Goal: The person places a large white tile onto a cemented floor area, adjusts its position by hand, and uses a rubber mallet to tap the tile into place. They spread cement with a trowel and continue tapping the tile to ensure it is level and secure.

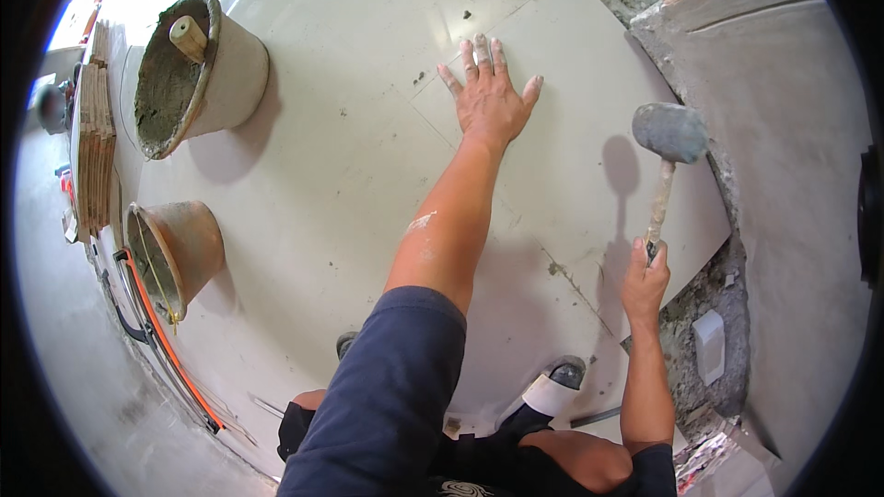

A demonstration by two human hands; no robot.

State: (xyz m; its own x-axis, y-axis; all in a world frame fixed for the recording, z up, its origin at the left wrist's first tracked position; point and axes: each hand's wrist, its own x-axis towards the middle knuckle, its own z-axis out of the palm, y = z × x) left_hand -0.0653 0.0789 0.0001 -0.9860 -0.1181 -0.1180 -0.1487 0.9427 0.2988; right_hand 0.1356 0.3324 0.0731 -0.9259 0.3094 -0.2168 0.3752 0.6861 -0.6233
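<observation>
My left hand (488, 97) lies flat on a large pale floor tile (571, 74), its fingers spread and dusted with white. Over to the right, my right hand (646, 281) is wrapped round the handle of a rubber mallet (670, 132). The mallet's grey, mortar-smeared head is raised above the tile near the wall side, and its shadow falls on the tile to the left. Thin seams run between this tile and its neighbours, with mortar crumbs along them.
A large bucket of grey mortar (241, 74) with a wooden handle sticking out stands at the upper left, a smaller bucket (198, 244) below it. Stacked cardboard (95, 138) and an orange-edged tool (170, 350) line the left. Rough mortar ground and a white block (709, 347) border the right wall.
</observation>
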